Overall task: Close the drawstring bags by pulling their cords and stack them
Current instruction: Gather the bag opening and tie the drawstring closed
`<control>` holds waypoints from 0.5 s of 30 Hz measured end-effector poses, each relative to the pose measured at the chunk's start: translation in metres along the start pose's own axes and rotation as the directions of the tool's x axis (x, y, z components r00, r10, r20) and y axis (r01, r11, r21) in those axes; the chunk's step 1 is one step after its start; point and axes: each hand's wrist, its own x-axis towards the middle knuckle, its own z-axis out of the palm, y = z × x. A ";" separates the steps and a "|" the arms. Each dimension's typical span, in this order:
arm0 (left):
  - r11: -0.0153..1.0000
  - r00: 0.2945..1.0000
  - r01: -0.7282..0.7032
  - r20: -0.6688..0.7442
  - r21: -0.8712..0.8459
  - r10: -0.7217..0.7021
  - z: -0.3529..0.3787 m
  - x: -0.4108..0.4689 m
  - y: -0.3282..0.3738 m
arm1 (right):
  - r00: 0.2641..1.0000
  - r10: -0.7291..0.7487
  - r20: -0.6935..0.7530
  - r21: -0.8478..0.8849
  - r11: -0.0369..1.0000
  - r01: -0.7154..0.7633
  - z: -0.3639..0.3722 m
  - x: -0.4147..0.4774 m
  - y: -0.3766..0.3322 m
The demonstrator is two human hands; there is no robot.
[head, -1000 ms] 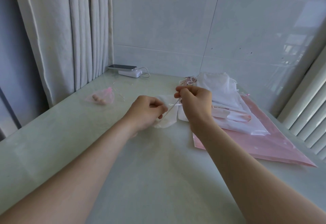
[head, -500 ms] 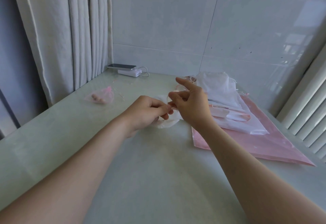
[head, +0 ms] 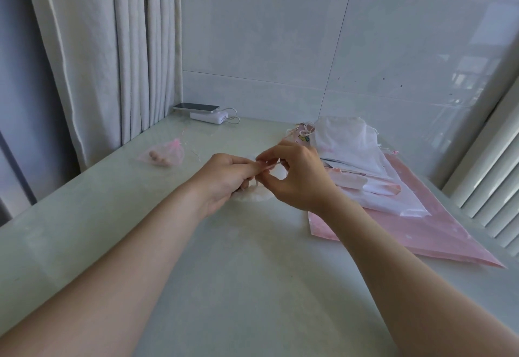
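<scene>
Both hands meet over the pale surface (head: 252,286), and most of the small white drawstring bag (head: 257,194) is hidden under them; only a crumpled white edge peeks out below the knuckles, lying on the surface. The left hand (head: 224,178) is curled, its fingers closed around the bag's gathered top, though the exact hold is covered by the right fingers. The right hand (head: 295,178) has thumb and forefinger pressed together, pinching a thin pale cord (head: 276,163) that runs across the gap between the two grips; the cord is too fine to follow to its ends. Just right of the right grip lies a heap of white drawstring bags (head: 348,143) on a large pink bag (head: 421,233), whose far corner is cut off by the heap. Well left of the left grip sits a sheer pink pouch (head: 165,154) with small rounded pieces inside. Beyond it, a phone (head: 196,107) rests on a white power bank (head: 209,117).
</scene>
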 end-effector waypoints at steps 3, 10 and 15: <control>0.999 0.999 0.034 0.012 -0.015 -0.034 0.000 0.001 0.003 | 1.000 -0.027 0.011 -0.013 1.000 0.027 0.003 0.000 0.002; 0.996 0.996 0.080 0.033 -0.027 -0.079 0.005 -0.004 0.010 | 0.993 -0.086 0.078 -0.342 0.933 0.108 0.013 0.001 0.001; 0.999 0.997 0.048 -0.063 -0.014 -0.049 0.007 -0.007 0.009 | 0.994 -0.079 0.081 -0.386 0.916 0.104 0.014 -0.001 -0.001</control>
